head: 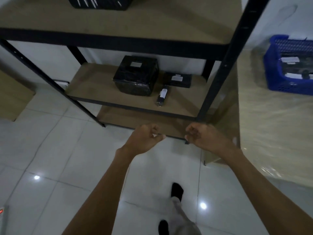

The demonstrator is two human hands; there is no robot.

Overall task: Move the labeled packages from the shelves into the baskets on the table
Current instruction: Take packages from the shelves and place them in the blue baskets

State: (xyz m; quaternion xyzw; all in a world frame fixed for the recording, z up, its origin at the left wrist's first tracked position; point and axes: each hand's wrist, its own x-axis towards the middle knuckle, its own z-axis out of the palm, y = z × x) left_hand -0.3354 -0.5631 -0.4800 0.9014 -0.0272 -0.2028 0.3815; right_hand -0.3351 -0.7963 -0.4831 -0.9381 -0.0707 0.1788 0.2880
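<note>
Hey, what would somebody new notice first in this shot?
Both hands, left hand and right hand, loosely curled and empty, hang in front of the black shelf rack. Three black labeled packages sit on its lower shelf, the big boxy package foremost. A blue basket stands on the table at right.

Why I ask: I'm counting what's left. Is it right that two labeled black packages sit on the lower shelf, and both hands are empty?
Not quite: the head view shows three, a large box, a flat package and a slim one. Both hands, left and right, are empty.
</note>
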